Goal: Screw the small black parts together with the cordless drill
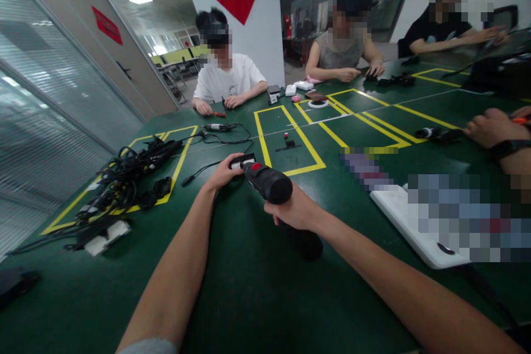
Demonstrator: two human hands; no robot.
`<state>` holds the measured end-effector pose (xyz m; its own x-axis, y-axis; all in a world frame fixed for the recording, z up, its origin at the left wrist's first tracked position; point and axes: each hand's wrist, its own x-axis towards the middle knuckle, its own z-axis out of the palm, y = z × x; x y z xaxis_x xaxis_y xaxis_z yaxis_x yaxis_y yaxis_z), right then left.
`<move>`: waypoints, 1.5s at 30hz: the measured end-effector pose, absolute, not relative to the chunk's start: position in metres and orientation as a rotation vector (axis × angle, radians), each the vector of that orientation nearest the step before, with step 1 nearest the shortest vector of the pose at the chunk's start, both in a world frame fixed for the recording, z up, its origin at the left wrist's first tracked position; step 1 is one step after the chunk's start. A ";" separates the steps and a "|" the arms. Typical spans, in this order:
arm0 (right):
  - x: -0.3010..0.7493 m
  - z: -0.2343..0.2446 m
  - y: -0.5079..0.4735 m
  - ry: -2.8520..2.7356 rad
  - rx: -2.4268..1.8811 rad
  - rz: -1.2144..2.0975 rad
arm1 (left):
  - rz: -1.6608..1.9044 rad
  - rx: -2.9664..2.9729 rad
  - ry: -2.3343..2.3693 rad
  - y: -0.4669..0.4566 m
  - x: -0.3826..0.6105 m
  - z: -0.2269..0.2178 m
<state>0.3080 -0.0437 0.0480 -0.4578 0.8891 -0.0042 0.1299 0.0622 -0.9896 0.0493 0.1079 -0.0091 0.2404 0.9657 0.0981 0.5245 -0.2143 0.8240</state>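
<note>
My right hand [295, 207] is closed around the grip of a black cordless drill [269, 181] with a red switch on top. The drill's nose points away from me, at a small black box with a white label [236, 165]. Fingers of my left hand [223, 175] grip this box at its left side, against the green tabletop. A thin black cable [203, 168] lies beside the left hand. Whether the drill tip touches the box cannot be made out.
Tangled black cables and adapters [136, 177] lie on the left. Yellow tape [292, 170] outlines rectangles ahead, one around small dark parts [290, 144]. A white case [415, 232] lies at right. Several people sit around the table; one person's hand [493, 127] is near the right edge.
</note>
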 end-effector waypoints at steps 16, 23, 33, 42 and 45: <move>0.309 0.051 -0.047 -1.695 -1.007 1.462 | 0.836 1.828 1.367 0.106 0.051 -0.006; 0.308 0.045 -0.043 -1.674 -0.990 1.480 | 0.833 1.816 1.374 0.108 0.050 -0.008; 0.309 0.046 -0.043 -1.667 -0.997 1.491 | 0.822 1.830 1.397 0.106 0.052 -0.006; 0.310 0.048 -0.044 -1.668 -1.013 1.500 | 0.870 1.800 1.360 0.105 0.053 -0.007; 0.310 0.048 -0.044 -1.672 -1.039 1.489 | 0.863 1.822 1.337 0.106 0.051 -0.007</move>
<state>0.3095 -0.0437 0.0484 -0.4661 0.8842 -0.0297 0.1318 0.0363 -0.9906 0.0513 0.1065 -0.0072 0.2424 0.9645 0.1051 0.4928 -0.2157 0.8430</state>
